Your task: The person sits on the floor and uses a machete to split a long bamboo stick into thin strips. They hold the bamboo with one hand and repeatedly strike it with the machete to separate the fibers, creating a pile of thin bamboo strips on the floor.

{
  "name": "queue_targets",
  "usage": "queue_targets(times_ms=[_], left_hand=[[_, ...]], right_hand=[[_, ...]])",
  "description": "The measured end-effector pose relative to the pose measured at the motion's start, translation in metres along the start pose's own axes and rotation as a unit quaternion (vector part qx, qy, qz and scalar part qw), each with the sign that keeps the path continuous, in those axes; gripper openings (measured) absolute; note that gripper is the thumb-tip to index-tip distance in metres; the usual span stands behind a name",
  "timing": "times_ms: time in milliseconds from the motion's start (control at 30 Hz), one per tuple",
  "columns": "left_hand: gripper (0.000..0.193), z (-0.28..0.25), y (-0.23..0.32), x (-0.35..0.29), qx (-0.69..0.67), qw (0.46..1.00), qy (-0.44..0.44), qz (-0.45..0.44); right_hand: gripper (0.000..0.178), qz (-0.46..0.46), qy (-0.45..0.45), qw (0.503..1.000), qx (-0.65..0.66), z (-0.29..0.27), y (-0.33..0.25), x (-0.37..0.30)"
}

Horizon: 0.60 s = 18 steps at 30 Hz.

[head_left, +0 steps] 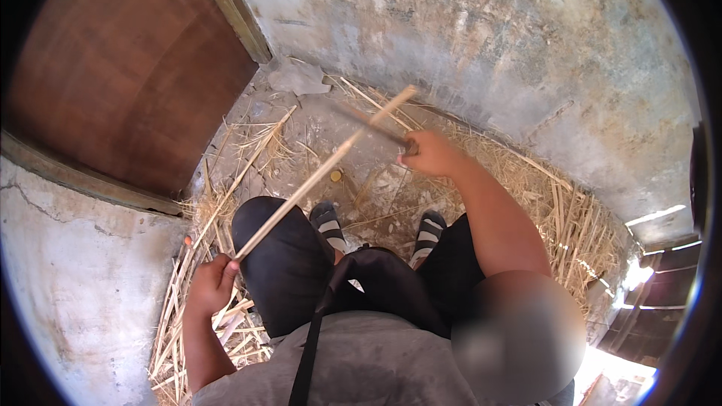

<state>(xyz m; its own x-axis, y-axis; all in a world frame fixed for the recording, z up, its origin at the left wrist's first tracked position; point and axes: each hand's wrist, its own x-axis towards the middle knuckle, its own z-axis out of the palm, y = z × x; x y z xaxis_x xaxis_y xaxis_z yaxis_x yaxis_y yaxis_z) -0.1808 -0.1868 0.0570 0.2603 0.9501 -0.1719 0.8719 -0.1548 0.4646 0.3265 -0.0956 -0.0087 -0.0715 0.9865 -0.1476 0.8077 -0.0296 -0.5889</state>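
My left hand (213, 284), at the lower left beside my knee, is closed around the near end of a long pale bamboo strip (301, 190). The strip slants up and away to the right, over the ground in front of me. My right hand (431, 154) grips the handle of a knife (389, 136), whose dark blade is smeared by motion. Blade and strip cross near the strip's far end. Whether they touch, I cannot tell.
Cut strips (218, 331) lie in a heap at my left, and shavings (519, 173) pile along the wall (481, 37) on the right. A brown door (128, 68) stands at the far left. A small yellow round thing (335, 176) lies on the ground ahead of my sandalled feet.
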Motion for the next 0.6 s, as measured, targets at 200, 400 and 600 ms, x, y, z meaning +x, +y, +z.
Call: queue_targets(times_ms=[200,400,600], left_hand=[[0.044,0.015,-0.010,-0.003,0.017,1.000,0.017,-0.001],[0.042,0.026,-0.012,0.001,-0.002,1.000,0.007,0.002],[0.048,0.013,-0.002,-0.002,-0.020,0.998,-0.048,-0.032]], right_hand=[[0.046,0.011,-0.006,1.000,0.010,-0.002,-0.005,0.003],[0.039,-0.058,-0.050,0.996,-0.046,0.003,-0.015,0.002],[0.035,-0.055,-0.028,0.996,-0.069,-0.005,-0.021,-0.006]])
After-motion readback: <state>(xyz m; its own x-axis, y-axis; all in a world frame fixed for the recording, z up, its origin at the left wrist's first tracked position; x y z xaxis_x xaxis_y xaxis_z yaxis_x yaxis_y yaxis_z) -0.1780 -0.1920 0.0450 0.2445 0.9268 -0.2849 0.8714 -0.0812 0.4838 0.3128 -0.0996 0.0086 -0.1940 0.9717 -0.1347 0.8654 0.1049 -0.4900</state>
